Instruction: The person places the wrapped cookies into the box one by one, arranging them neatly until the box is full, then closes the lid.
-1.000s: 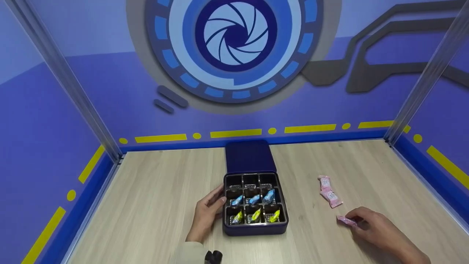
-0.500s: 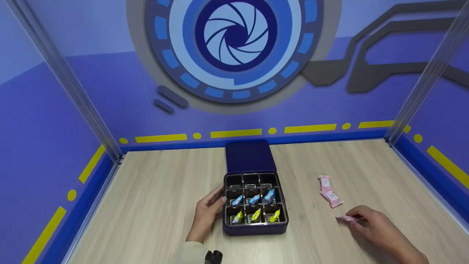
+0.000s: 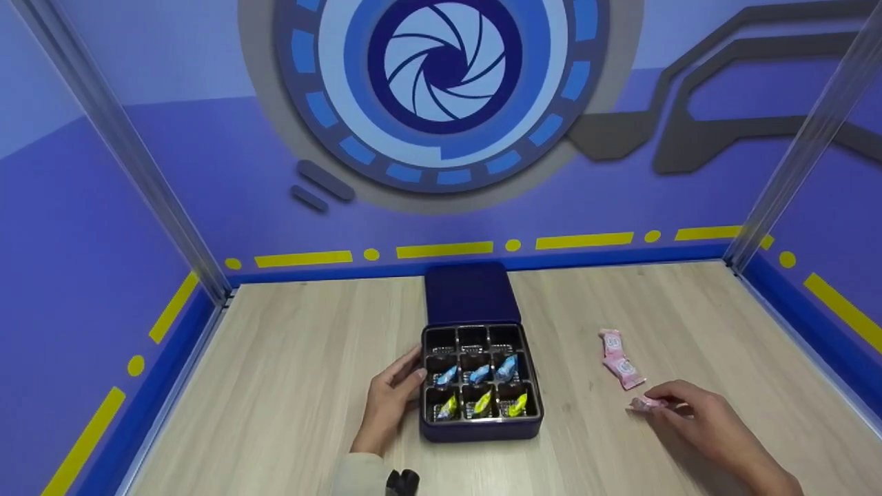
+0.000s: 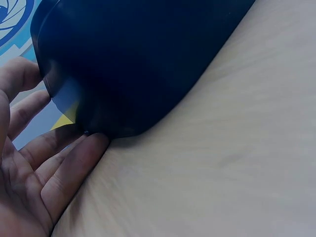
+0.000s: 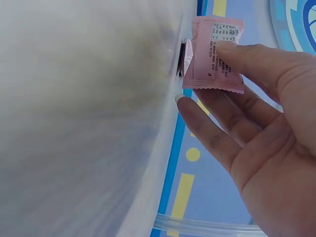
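Observation:
A dark blue tin box (image 3: 480,432) lies with its hinged lid (image 3: 472,296) folded back. Inside, a plastic tray with compartments bears three blue wrapped candies (image 3: 479,374) in the middle row and three yellow wrapped candies (image 3: 481,405) in the near row. Along the box's left side rests my left hand (image 3: 391,399); its fairly straight fingers touch the wall in the left wrist view. To the right, my right hand (image 3: 710,421) pinches a pink wrapped candy (image 5: 210,69) between thumb and fingers, low over the table. Printed text shows on that wrapper.
Two more pink candies (image 3: 623,372) lie on the wooden table (image 3: 317,358), just beyond my right hand. Printed blue panels (image 3: 207,172) enclose the table at the back and both sides, joined by metal corner posts (image 3: 792,165).
My right hand has shifted slightly up and left, and the pink candy has turned in its fingers. My left hand and the box stay put.

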Motion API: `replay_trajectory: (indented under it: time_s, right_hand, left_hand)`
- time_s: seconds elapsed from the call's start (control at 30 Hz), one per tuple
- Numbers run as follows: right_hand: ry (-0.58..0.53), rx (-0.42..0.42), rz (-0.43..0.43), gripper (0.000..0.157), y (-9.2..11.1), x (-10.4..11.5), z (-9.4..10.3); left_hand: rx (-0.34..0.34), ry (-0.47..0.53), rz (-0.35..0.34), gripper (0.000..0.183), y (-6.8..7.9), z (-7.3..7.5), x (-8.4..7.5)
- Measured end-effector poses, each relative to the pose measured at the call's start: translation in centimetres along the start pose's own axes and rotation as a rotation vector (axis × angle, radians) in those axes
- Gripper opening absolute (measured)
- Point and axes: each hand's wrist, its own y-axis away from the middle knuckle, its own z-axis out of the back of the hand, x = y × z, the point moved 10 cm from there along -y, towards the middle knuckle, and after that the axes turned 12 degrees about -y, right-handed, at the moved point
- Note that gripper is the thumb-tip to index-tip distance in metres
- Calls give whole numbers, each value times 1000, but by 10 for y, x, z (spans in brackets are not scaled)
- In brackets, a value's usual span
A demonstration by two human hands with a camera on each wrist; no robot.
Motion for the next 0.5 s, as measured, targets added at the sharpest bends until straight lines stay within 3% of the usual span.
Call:
replay_trajectory:
  time_s: [0.2, 0.5]
  right_hand:
    - [-3, -71, 50, 24, 0, 12, 4]
    - [-42, -140, 202, 31, -3, 38, 4]
  left_hand:
    - [23, -11, -17, 55, 0, -1, -1]
    - [25, -6, -32, 55, 0, -1, -3]
